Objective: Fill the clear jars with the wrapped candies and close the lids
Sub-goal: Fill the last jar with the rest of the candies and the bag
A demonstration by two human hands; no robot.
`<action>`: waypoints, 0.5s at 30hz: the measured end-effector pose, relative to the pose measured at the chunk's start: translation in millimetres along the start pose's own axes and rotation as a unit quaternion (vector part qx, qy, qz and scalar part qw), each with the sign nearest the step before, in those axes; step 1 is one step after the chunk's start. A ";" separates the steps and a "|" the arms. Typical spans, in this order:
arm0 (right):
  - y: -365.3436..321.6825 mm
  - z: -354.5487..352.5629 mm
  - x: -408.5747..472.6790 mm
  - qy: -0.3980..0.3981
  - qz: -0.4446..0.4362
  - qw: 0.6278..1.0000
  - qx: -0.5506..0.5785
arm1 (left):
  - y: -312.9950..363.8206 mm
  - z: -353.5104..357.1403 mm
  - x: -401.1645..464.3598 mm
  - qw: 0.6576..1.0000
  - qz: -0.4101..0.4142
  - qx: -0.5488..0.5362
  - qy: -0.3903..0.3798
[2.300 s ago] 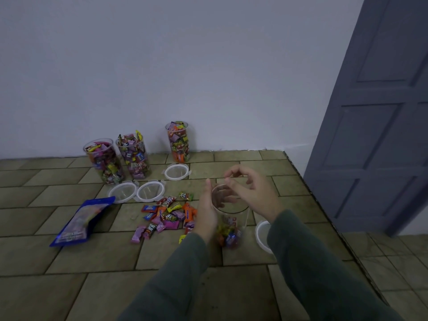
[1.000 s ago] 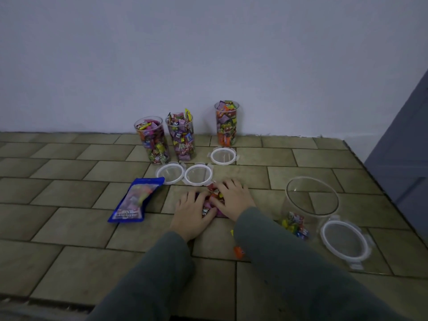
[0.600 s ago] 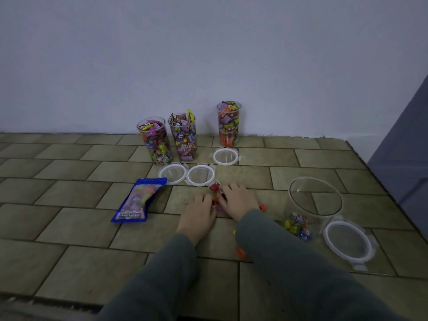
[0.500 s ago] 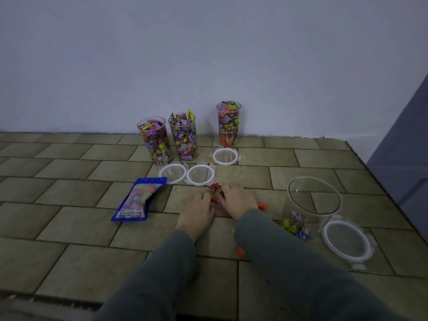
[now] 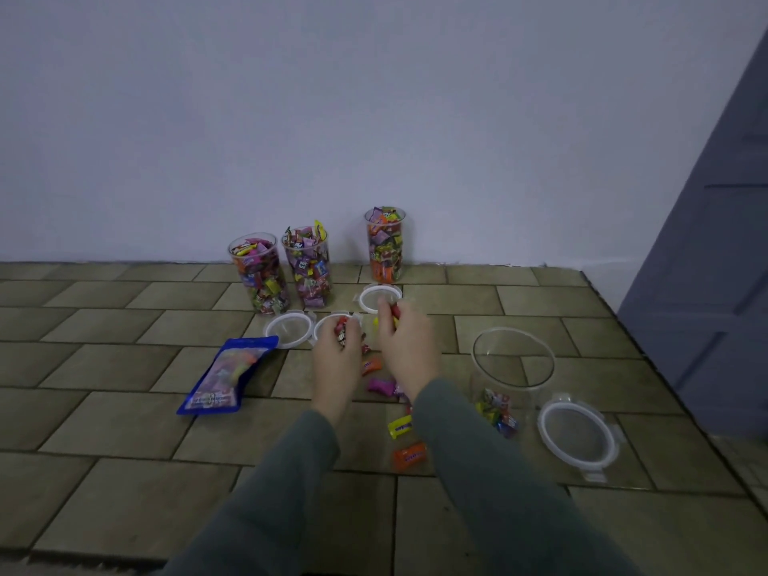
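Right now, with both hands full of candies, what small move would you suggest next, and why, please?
Probably carry both handfuls right to the wide jar and drop them in. The left hand and right hand each grip wrapped candies, that jar stands open and holds only a few, and the three tall jars by the wall look full.

This looks like a room in a home, seen from floor level. The floor (image 5: 124,367) is laid with tan rectangular tiles in a staggered pattern and meets a plain, bare pale wall (image 5: 332,118). At the right edge stands a grey-blue panelled door (image 5: 715,264), of the kind found indoors in a house. Jars of sweets (image 5: 307,268) and a blue packet (image 5: 226,376) sit directly on the tiles.
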State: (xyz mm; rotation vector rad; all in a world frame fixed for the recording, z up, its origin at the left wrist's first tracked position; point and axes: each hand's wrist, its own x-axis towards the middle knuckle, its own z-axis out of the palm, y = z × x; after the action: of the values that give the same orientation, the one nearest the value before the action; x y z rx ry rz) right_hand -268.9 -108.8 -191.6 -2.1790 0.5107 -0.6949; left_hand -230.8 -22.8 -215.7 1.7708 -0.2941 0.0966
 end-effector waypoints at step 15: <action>28.7 -150.9 -2.3 0.159 0.168 0.876 0.423 | 92.7 98.1 -44.8 0.978 0.124 -0.142 -0.090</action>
State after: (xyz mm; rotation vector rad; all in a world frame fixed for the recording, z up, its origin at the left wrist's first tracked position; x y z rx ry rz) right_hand -368.7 -209.2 -131.8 -1.1271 0.5898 -0.8740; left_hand -306.4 -129.3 -159.5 1.4552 -0.6297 0.0674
